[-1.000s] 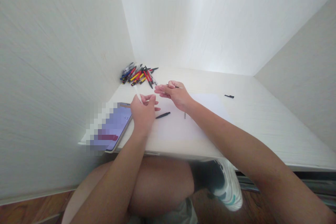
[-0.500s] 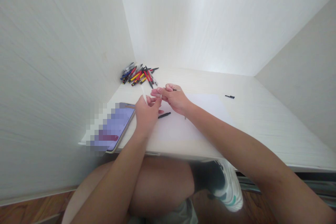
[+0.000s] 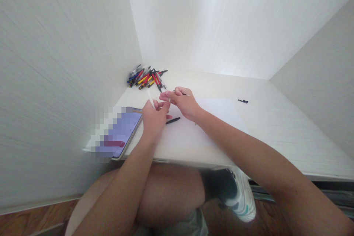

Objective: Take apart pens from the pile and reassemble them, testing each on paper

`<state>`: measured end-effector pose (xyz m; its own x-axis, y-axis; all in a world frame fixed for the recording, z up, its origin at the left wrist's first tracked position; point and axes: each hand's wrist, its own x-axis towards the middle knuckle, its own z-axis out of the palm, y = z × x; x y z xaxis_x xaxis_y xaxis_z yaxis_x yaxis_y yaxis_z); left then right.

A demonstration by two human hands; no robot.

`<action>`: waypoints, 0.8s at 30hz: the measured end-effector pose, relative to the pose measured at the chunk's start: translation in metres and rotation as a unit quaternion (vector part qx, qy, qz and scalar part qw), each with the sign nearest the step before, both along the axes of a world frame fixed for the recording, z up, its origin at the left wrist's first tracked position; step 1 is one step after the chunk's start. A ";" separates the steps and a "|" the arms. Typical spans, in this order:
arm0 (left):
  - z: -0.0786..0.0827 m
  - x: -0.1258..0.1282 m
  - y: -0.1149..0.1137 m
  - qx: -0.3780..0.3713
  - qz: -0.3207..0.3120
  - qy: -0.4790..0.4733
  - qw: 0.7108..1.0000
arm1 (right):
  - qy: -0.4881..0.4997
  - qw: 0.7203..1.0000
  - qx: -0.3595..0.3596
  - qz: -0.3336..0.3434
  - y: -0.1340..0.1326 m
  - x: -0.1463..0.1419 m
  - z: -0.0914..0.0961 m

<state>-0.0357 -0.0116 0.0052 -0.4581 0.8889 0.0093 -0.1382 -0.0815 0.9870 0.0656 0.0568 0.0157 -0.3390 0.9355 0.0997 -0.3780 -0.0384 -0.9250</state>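
My left hand (image 3: pixel 153 121) is closed around a white, translucent tube like a pen barrel (image 3: pixel 151 100), which sticks up past the thumb. My right hand (image 3: pixel 186 104) meets it, fingertips nearly touching. Curled fingers of the right hand hold a thin, dark-tipped stick like a pen refill (image 3: pixel 187 94). A tiny pale piece (image 3: pixel 169 100) shows between the thumbs; its kind is too small to make out. Below the hands, a black pen part (image 3: pixel 173 120) lies on a white paper sheet (image 3: pixel 218 118), partly hidden by my left hand.
A pile of red, yellow, blue and clear pens (image 3: pixel 145 78) lies in the back left corner. A phone (image 3: pixel 125 132) rests at the left edge of the white desk (image 3: pixel 276 125). A black pen cap (image 3: pixel 242 101) lies at the right. White walls enclose the desk.
Both hands stay almost in place, with only slight finger movement. The view has shifted very slightly.
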 end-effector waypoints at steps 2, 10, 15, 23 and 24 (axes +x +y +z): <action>0.001 0.000 0.000 -0.008 0.001 0.014 1.000 | -0.012 1.000 0.007 -0.006 0.001 0.000 0.000; -0.002 -0.001 0.001 -0.006 -0.008 0.013 1.000 | -0.031 0.999 0.026 0.000 0.003 0.003 -0.002; -0.001 0.000 0.001 -0.007 -0.012 -0.006 1.000 | -0.033 0.999 0.029 0.020 0.006 0.006 -0.003; -0.005 -0.002 0.004 -0.013 -0.019 -0.023 0.999 | -0.028 0.999 0.022 0.027 0.008 0.008 -0.002; -0.005 -0.002 0.004 -0.012 -0.019 -0.023 0.999 | -0.027 0.999 0.022 0.027 0.008 0.008 -0.002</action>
<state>-0.0376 -0.0075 0.0005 -0.4240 0.9050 -0.0334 -0.1860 -0.0509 0.9812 0.0734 0.0646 0.0137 -0.3956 0.9106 0.1195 -0.3252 -0.0172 -0.9455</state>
